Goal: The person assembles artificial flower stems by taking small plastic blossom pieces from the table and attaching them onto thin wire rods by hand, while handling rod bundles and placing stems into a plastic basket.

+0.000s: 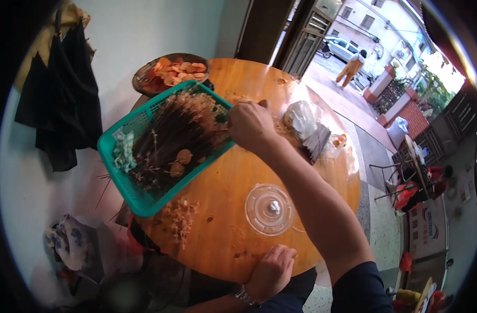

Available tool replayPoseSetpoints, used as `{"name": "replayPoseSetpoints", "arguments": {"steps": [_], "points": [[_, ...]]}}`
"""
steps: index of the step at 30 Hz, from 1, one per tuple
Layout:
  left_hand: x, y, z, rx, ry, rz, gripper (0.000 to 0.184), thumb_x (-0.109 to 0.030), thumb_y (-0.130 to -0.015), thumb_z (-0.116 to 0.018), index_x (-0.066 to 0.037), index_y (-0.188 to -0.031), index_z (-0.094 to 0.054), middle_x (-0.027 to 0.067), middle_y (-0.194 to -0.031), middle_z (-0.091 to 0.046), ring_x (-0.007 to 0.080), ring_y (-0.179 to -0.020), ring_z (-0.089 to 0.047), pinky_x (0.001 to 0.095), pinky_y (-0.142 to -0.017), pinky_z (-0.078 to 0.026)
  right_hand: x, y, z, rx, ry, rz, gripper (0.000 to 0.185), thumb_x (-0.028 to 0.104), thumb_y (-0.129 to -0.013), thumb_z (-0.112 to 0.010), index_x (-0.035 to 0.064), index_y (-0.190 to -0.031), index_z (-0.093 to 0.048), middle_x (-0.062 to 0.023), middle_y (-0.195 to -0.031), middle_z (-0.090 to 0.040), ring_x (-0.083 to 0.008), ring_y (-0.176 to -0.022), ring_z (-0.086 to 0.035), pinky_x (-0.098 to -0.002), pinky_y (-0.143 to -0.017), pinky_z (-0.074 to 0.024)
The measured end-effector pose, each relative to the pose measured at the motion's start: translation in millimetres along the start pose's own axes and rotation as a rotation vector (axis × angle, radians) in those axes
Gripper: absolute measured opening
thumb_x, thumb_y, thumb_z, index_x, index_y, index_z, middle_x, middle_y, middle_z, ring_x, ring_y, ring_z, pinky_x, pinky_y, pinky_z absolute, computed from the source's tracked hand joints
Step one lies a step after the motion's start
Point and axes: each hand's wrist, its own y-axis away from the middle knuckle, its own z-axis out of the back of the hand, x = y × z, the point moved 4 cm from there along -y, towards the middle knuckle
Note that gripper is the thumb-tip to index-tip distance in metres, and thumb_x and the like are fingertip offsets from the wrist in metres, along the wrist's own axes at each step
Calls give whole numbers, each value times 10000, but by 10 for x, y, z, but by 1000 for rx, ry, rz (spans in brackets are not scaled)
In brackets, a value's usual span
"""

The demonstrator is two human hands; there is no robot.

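My right hand (250, 124) is closed at the right rim of a green plastic basket (168, 197), and whatever its fingers pinch is hidden. Inside the basket lies a thick bundle of dried stems (173, 122) with pale, feathery heads. Some round orange-brown pieces (181, 161) and a green-and-white checked ribbon or cloth (125, 151) are in there too. At the near table edge rests my left hand (274, 268), fingers curled in, a metal watch on its wrist; I cannot see into its grasp. Above it sits a clear round plastic lid or dish (269, 209) holding a small whitish lump.
A bowl of orange slices (176, 72) stands behind the basket on the round wooden table (223, 245). To the right are a clear plastic bag (303, 117) and a stack of grey strips (317, 143). Loose dried sprigs (183, 219) lie in front. A person (350, 68) is outside the doorway.
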Motion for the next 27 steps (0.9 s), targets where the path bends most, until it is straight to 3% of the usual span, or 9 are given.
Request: {"name": "replayPoseSetpoints", "arguments": {"steps": [8,12,16,20,21,22,23,25,27], "points": [[1,-1,9,3,-23,63,334,17,-896,-736,-21,-1227,-713,156,-1010,-671,319,-840,-706,402,-729,-583,15,116,140,-130,-17,21,52,79,-743,-690,77,-765,-737,-101,-957,-710,-300,-1053,-668,-454,-927,-404],[-7,-28,50,-33,24,97,281,14,-914,-736,-22,-1192,-745,155,-1006,-670,276,-804,-706,349,-688,-578,-17,235,271,-256,-57,50,70,46,-762,-667,61,-791,-730,-129,-960,-698,-302,-1040,-655,-441,-957,-382],[76,-16,54,-68,37,96,217,5,-923,-750,-10,-1140,-753,127,-1018,-660,213,-795,-696,307,-697,-575,-66,535,666,-419,-171,51,57,71,-860,-684,63,-824,-728,-136,-945,-693,-300,-997,-653,-441,-962,-375],[43,-19,61,-75,162,273,163,47,-913,-755,5,-1069,-743,82,-1035,-635,136,-837,-668,271,-712,-573,-459,1184,1056,-573,-421,-45,112,151,-927,-713,46,-898,-688,-149,-933,-690,-346,-915,-689,-490,-913,-457],[74,-7,46,-62,203,239,258,102,-892,-750,5,-1127,-708,55,-1041,-613,101,-896,-644,248,-758,-572,-597,1395,1103,-614,-513,-106,124,129,-936,-719,10,-928,-684,-170,-925,-715,-365,-885,-706,-460,-842,-517],[107,26,25,-57,262,264,304,112,-893,-742,6,-1173,-686,49,-1040,-606,96,-901,-637,247,-774,-571,-710,1665,1192,-631,-548,-154,127,100,-945,-724,-17,-963,-679,-177,-899,-732,-352,-827,-719,-424,-757,-552],[140,46,11,-57,317,285,351,121,-895,-735,7,-1218,-663,43,-1038,-599,91,-906,-630,246,-789,-571,-796,1944,1206,-604,-654,-280,78,60,-989,-676,-9,-990,-639,-35,-818,-636,-111,-782,-575,-277,-751,-484],[183,87,2,-68,424,325,416,135,-903,-716,8,-1288,-622,32,-1035,-584,83,-903,-617,246,-820,-571,-989,2495,1095,-624,-970,-365,68,78,-1061,-622,15,-1036,-622,30,-904,-597,-54,-797,-524,-209,-725,-433],[205,106,-13,-89,531,369,453,143,-917,-694,6,-1335,-585,23,-1032,-570,78,-888,-607,249,-851,-573,-1112,3017,801,-712,-1378,-524,49,79,-1083,-596,31,-1095,-598,-29,-940,-609,-87,-793,-541,-235,-722,-454]]}}
